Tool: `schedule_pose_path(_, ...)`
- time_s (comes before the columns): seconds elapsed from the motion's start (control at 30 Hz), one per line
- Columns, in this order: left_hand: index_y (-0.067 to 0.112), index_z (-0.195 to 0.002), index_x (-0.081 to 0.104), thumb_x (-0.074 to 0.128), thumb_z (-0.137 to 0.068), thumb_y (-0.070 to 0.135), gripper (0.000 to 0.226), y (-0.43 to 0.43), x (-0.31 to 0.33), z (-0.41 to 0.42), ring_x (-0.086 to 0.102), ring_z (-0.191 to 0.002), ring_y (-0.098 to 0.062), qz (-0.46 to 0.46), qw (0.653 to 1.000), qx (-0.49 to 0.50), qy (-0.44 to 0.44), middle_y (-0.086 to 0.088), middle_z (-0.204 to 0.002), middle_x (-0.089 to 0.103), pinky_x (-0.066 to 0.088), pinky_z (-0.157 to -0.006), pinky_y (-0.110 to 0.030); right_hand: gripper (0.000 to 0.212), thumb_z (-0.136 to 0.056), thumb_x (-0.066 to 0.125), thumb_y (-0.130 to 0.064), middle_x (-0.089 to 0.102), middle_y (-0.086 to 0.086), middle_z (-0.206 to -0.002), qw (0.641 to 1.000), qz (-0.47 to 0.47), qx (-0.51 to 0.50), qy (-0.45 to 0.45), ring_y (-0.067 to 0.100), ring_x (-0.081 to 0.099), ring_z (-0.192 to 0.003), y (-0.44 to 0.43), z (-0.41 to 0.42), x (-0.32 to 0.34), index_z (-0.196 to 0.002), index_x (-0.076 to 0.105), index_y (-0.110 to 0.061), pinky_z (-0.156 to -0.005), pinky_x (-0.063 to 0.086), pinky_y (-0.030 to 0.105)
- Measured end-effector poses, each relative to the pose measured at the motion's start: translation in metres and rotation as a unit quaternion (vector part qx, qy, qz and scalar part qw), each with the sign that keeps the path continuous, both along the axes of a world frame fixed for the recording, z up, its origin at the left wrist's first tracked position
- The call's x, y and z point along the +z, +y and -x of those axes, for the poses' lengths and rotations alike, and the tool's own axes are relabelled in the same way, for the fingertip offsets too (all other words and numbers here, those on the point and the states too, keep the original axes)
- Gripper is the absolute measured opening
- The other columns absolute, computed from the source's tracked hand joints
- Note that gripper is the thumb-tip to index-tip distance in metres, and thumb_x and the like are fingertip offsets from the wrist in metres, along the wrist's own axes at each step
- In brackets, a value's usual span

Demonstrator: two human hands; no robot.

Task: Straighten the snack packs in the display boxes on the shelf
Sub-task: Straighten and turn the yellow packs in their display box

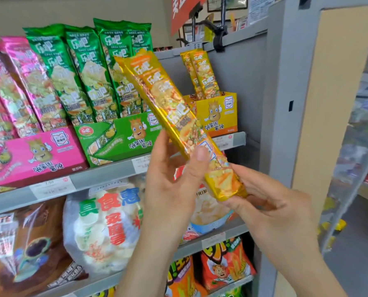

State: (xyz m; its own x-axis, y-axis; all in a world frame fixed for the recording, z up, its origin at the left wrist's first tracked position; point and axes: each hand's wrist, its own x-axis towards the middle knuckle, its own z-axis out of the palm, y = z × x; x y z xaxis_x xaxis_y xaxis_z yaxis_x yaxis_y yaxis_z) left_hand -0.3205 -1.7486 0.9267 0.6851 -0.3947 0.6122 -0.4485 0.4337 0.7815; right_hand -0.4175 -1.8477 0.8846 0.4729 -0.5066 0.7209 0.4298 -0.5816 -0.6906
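The fingers of the left hand [174,185] and the right hand [271,202] are clamped on the lower end of a bundle of long yellow snack packs [170,108], which tilts up and to the left from them in front of the shelf [97,176]. Just beyond the fingers, the yellow display box [221,118] holds two upright yellow packs [202,76]. Left of the fingers, the green display box [123,138] is filled with leaning green packs [86,69], and farther left the pink display box [37,157] holds pink packs [22,82].

Long yellow snack packs [174,116] tilted before the yellow display box [218,116]
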Motion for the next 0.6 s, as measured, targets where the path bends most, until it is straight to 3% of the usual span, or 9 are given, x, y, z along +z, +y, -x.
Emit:
schedule_pose_path(0.07, 0.025, -0.126, 0.055, 0.076, -0.074, 0.042, 0.059, 0.000, -0.001, 0.004, 0.068, -0.098, -0.013, -0.041, 0.999, 0.003, -0.034, 0.006, -0.108, 0.072, 0.056, -0.082, -0.033, 0.057, -0.072, 0.084, -0.015, 0.065, -0.041, -0.099, 0.995, 0.060, -0.078, 0.005, -0.013, 0.065, -0.088, 0.003, -0.002, -0.005, -0.118, 0.062, -0.041, -0.074, 0.048, 0.002)
schedule_pose_path(0.1, 0.024, -0.123, 0.058, 0.080, -0.074, 0.036, 0.055, 0.000, -0.002, 0.004, 0.069, -0.096, -0.013, -0.038, 0.999, 0.005, -0.035, 0.005, -0.105, 0.073, 0.057, -0.081, -0.031, 0.057, -0.071, 0.085, -0.015, 0.066, -0.036, -0.103, 0.993, 0.068, -0.092, 0.004, -0.011, 0.065, -0.092, 0.003, -0.003, -0.006, -0.118, 0.062, -0.038, -0.077, 0.048, 0.004)
schedule_pose_path(0.2, 0.019, -0.115, 0.062, 0.077, -0.074, 0.023, 0.044, 0.001, -0.002, 0.004, 0.070, -0.090, -0.011, -0.006, 1.000, 0.011, -0.012, 0.004, -0.099, 0.074, 0.055, -0.077, -0.026, 0.046, -0.079, 0.078, -0.003, 0.066, -0.018, -0.115, 0.997, 0.063, -0.044, -0.010, 0.009, 0.066, -0.106, -0.005, -0.001, -0.008, -0.113, 0.069, -0.032, -0.085, 0.056, 0.024)
schedule_pose_path(0.23, 0.018, -0.114, 0.062, 0.076, -0.075, 0.022, 0.041, 0.001, -0.003, 0.004, 0.070, -0.091, -0.012, 0.002, 1.000, 0.011, -0.004, 0.003, -0.099, 0.075, 0.056, -0.078, -0.028, 0.044, -0.082, 0.072, 0.000, 0.063, -0.018, -0.116, 0.995, 0.084, -0.040, -0.018, 0.012, 0.065, -0.107, -0.007, 0.000, -0.007, -0.114, 0.069, -0.029, -0.085, 0.056, 0.024)
schedule_pose_path(0.33, 0.015, -0.116, 0.064, 0.078, -0.077, 0.026, 0.043, 0.001, -0.002, 0.002, 0.070, -0.093, -0.016, 0.006, 1.000, 0.006, 0.006, -0.001, -0.102, 0.075, 0.058, -0.083, -0.040, 0.036, -0.082, 0.067, -0.005, 0.063, -0.020, -0.102, 0.994, 0.086, -0.050, -0.044, 0.010, 0.066, -0.093, -0.008, 0.002, -0.004, -0.107, 0.072, -0.030, -0.074, 0.053, 0.016)
schedule_pose_path(0.43, 0.015, -0.121, 0.063, 0.078, -0.074, 0.034, 0.053, -0.002, -0.001, 0.004, 0.071, -0.095, -0.015, -0.004, 1.000, -0.002, 0.011, 0.001, -0.103, 0.075, 0.058, -0.084, -0.038, 0.027, -0.077, 0.073, -0.009, 0.067, -0.017, -0.086, 0.992, 0.073, -0.084, -0.065, 0.004, 0.066, -0.079, -0.007, 0.004, -0.001, -0.097, 0.073, -0.028, -0.065, 0.048, 0.009)
schedule_pose_path(0.6, 0.014, -0.131, 0.058, 0.078, -0.070, 0.039, 0.070, -0.007, -0.005, 0.003, 0.067, -0.109, -0.019, -0.013, 0.999, -0.020, 0.033, 0.001, -0.114, 0.073, 0.052, -0.097, -0.050, 0.010, -0.080, 0.074, -0.014, 0.069, -0.011, -0.083, 0.985, 0.116, -0.110, -0.065, 0.003, 0.065, -0.078, -0.011, 0.008, -0.003, -0.084, 0.073, -0.022, -0.063, 0.050, 0.014)
